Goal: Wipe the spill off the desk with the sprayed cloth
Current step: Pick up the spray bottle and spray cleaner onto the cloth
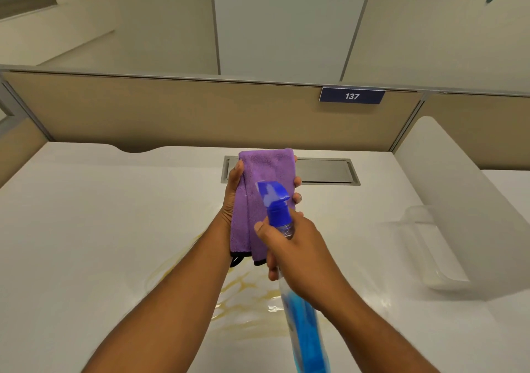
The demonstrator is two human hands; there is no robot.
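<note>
— Holding a folded purple cloth (265, 200) upright above the white tabletop (86, 229), the left hand (233, 197) has its grip closed around the fabric, thumb one side, fingers the other.

— And the right hand (298, 246)?

— Its grip is wrapped around a blue spray bottle (298, 315), nozzle just beside the cloth. Below the cloth, a yellowish spill (246, 295) lies on the tabletop.
</note>
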